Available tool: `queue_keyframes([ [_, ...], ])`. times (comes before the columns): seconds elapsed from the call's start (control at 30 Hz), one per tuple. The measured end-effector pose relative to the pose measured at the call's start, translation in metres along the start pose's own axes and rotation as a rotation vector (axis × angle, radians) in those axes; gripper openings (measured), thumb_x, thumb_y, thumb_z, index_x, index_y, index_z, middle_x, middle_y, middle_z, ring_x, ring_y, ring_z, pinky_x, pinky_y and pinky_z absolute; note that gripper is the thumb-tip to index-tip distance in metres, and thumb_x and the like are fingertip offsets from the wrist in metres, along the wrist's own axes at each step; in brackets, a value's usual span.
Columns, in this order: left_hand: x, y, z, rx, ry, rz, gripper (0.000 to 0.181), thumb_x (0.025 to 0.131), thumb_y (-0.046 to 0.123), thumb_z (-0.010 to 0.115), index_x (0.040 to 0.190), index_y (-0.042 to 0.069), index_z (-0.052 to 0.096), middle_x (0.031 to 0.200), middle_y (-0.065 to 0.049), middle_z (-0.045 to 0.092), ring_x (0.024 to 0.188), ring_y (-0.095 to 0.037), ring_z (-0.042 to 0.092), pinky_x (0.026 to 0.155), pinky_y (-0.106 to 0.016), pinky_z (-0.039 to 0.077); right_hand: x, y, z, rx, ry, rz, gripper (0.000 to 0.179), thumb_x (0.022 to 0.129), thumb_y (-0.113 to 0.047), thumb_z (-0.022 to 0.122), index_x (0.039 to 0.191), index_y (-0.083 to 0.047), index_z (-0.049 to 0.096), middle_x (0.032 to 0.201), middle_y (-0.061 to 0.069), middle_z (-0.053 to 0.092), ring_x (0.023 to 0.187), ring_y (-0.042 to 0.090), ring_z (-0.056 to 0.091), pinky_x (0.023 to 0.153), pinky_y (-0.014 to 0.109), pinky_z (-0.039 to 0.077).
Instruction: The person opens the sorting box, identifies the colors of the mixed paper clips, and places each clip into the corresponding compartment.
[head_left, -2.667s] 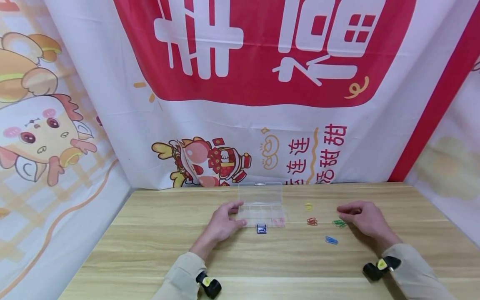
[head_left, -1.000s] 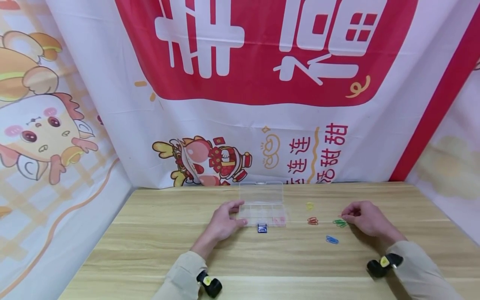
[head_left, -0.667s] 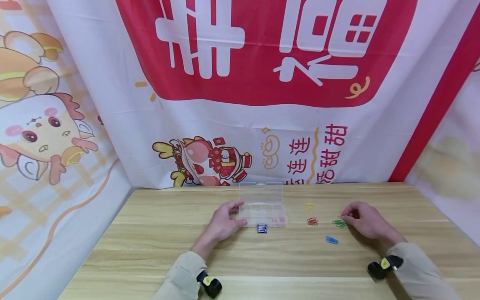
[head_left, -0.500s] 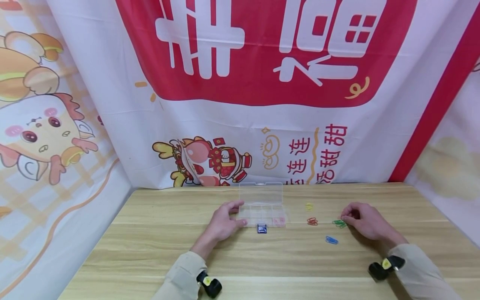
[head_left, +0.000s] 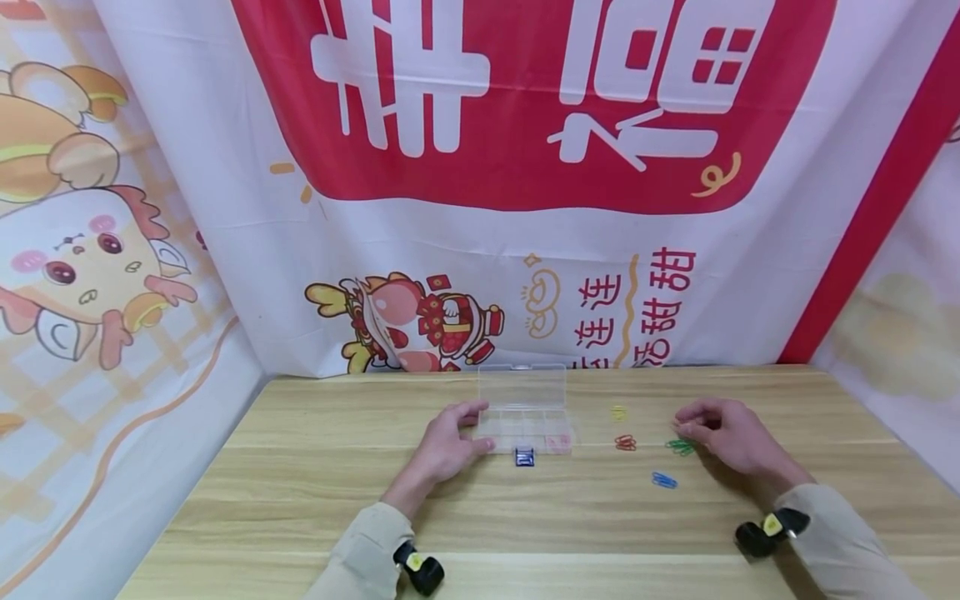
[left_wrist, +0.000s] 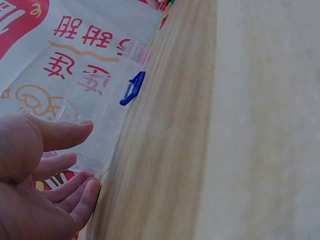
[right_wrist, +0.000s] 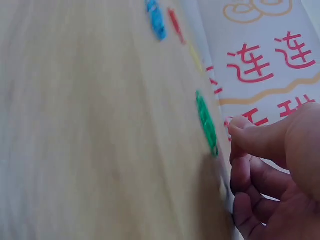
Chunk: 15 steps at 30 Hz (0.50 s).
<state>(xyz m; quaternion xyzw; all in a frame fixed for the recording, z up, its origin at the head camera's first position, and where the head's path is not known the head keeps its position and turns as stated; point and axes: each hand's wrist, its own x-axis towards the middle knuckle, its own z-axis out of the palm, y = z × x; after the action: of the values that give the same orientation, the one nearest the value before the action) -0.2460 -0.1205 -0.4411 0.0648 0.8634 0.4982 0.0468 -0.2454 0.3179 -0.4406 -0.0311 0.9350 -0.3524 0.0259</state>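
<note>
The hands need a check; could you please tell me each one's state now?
Left hand: open, at one end of the clear box.
Right hand: near the green clips; cannot tell whether it pinches anything.

Head view: bright, even, diffuse light; soft shadow beneath the right hand (head_left: pixel 727 437). Wrist views: dimmer, softer. Right wrist view: green paperclips (right_wrist: pixel 206 122) blurred, perhaps by motion. Clear compartment box (head_left: pixel 521 422): low contrast.

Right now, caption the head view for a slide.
Left hand at open clear box; right hand near green paperclips.
</note>
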Motion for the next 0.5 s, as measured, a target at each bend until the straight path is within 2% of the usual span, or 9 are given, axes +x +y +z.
queue_keyframes([
  [0.1,0.0,0.0,0.001,0.001,0.0,0.0,0.061,0.091,0.01,0.081,0.148,0.011,0.06,0.149,-0.018,0.059,0.137,-0.034,0.058,0.111,-0.049,0.055,0.0,-0.006,0.001,0.044,-0.019,0.006,0.033,0.103,-0.028,0.07,0.129,-0.008,0.073,0.119,0.011,0.073,0.101,0.024,0.06,0.077,0.028,0.051],
  [0.23,-0.001,0.0,0.002,0.003,-0.002,0.001,0.062,0.091,0.01,0.081,0.149,0.011,0.06,0.149,-0.017,0.06,0.137,-0.034,0.058,0.111,-0.05,0.055,-0.002,-0.022,0.003,0.073,-0.025,-0.025,0.032,0.104,-0.028,0.069,0.128,-0.009,0.074,0.119,0.012,0.073,0.098,0.023,0.059,0.073,0.028,0.051],
  [0.5,-0.001,0.001,0.001,-0.003,-0.001,-0.01,0.062,0.091,0.01,0.081,0.149,0.012,0.06,0.15,-0.017,0.059,0.137,-0.034,0.058,0.112,-0.051,0.054,0.002,-0.059,0.02,0.124,0.013,-0.161,0.022,0.104,-0.018,0.067,0.121,-0.007,0.077,0.116,0.012,0.076,0.096,0.02,0.063,0.072,0.024,0.055],
])
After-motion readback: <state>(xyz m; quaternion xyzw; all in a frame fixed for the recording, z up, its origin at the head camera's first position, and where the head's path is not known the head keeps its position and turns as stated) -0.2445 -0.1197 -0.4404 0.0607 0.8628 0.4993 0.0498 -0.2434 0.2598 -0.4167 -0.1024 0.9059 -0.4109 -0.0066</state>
